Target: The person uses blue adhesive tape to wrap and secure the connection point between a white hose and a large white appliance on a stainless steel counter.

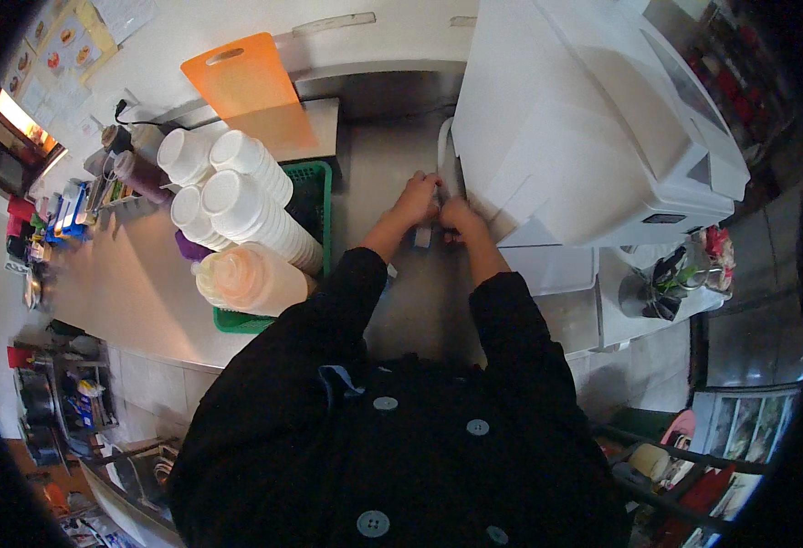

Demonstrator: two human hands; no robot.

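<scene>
My left hand [418, 199] and my right hand [463, 218] are close together over a metal counter [391, 147]. Their fingers curl inward around a small greyish piece that is mostly hidden, so its kind and which hand grips it are unclear. Just beyond the fingers, a white hose [445, 140] runs along the side of a large white machine [545, 137]. A small pale piece with a bluish edge [422, 237] shows just below my left hand. My right wrist is beside the machine's lower corner.
Left of my arm, a green plastic basket [328, 198] holds stacked white foam cups [237, 202] and squeeze bottles [257, 277]. An orange cutting board [247, 85] leans on the wall behind. At right are a white lid or tray [552, 268] and a metal container [641, 293].
</scene>
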